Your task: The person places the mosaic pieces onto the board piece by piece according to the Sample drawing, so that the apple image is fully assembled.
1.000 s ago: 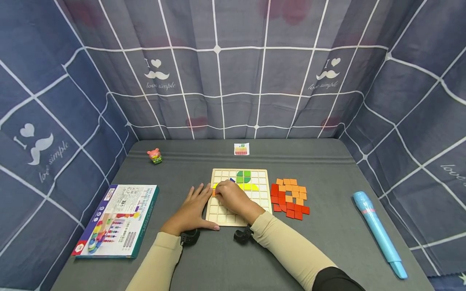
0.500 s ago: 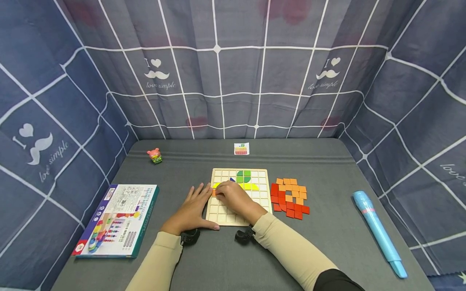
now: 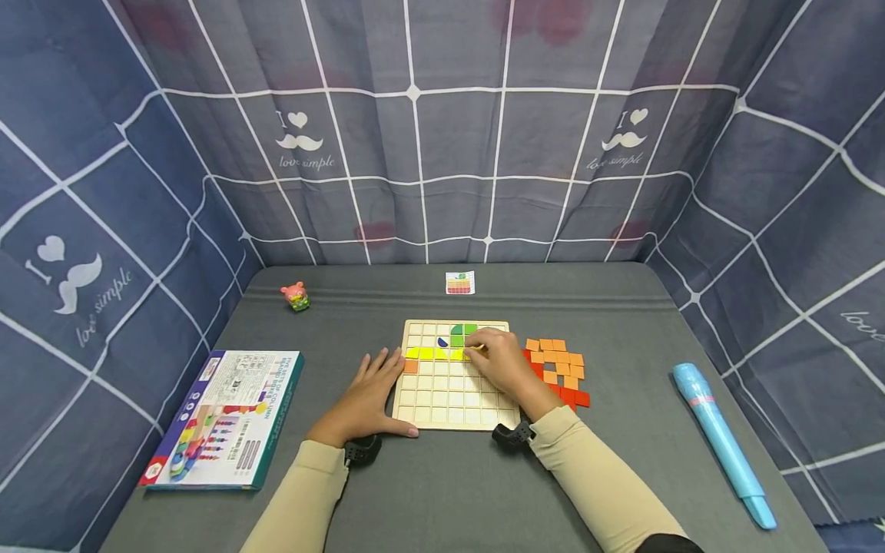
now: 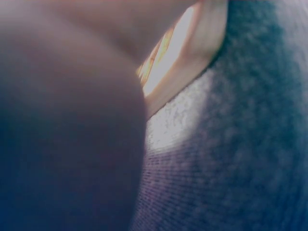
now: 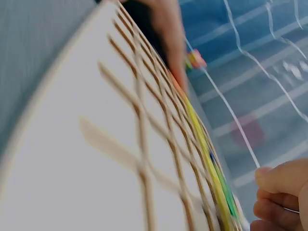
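Observation:
A wooden grid board [image 3: 456,399] lies on the grey table. It bears a row of yellow tiles [image 3: 426,353], several green tiles [image 3: 457,340], a dark blue piece [image 3: 442,342] and one orange tile [image 3: 411,366] at the left edge. My left hand [image 3: 369,399] lies with spread fingers against the board's left side, thumb by its near corner. Over the board's right part is my right hand [image 3: 503,365], its fingers loosely bent; no piece shows between them. In the right wrist view its bent fingers [image 5: 281,192] appear at the lower right.
Loose orange tiles [image 3: 553,345] and red tiles [image 3: 582,399] lie right of the board, partly behind my right hand. A small pattern card [image 3: 459,283] is behind the board. Around them are a pink toy figure [image 3: 296,296], a flat box [image 3: 221,418] and a light blue tube [image 3: 722,445].
My right hand has left the board's left edge and moved right, toward the loose tiles. The orange tile there and the yellow row are uncovered. My left hand keeps its place.

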### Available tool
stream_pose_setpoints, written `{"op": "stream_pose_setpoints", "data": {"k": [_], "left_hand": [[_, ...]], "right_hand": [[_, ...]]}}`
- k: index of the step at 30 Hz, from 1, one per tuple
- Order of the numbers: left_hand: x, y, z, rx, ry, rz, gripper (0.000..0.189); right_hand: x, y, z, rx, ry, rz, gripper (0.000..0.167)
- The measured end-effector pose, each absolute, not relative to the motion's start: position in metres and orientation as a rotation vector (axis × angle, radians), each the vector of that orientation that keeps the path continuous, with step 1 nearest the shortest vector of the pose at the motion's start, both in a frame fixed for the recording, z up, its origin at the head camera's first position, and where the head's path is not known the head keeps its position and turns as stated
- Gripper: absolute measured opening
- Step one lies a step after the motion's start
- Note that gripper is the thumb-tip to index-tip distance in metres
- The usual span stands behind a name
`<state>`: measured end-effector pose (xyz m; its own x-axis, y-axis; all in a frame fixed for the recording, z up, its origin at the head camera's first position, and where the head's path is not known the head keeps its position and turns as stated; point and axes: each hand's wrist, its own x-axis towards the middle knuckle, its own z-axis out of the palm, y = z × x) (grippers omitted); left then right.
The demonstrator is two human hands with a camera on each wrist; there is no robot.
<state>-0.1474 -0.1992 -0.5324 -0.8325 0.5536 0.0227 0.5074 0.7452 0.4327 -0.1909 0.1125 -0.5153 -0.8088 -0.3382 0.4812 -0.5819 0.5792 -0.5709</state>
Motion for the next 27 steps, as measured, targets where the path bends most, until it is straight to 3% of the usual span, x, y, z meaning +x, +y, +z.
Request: {"op": "stream_pose_setpoints", "data": {"k": [12,27], "left_hand": [[-0.147,-0.2,-0.532,0.861,2.833,0.663,0.142],[-0.147,-0.198,-0.532,0.846,2.822,0.67,0.144]], "right_hand": [[-0.198,0.209,-0.514,0.339,-2.633,1.006,0.02],[-0.197,0.223,-0.519,0.362,-2.752,0.918,0.019]]}}
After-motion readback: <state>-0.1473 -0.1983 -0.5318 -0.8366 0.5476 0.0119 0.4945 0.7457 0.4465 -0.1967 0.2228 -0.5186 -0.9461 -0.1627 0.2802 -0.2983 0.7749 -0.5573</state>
